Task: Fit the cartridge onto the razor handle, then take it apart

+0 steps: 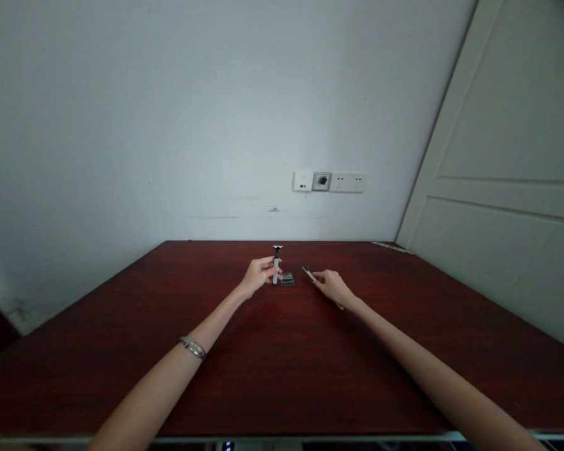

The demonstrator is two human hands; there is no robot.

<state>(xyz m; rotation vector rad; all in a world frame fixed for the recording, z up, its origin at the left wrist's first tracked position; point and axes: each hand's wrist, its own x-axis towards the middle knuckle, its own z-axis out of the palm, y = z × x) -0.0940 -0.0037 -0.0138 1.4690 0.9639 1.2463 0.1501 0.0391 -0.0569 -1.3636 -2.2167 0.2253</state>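
My left hand (262,274) is closed around a razor (276,269), held upright with its head on top and its light grey handle pointing down. My right hand (331,285) grips a slim light stick with a dark tip (309,274), tilted up to the left. A pale end of something also shows below the right wrist; whether it belongs to the same stick is hard to tell. Between the two hands a small clear case (287,280) with dark green strips lies on the table, just right of the razor.
The dark red wooden table (263,376) reaches back to a white wall (216,125). Sockets and a switch plate (348,182) are on that wall. A pale panelled door (498,156) stands along the right side. A light strip (391,247) lies at the far right corner.
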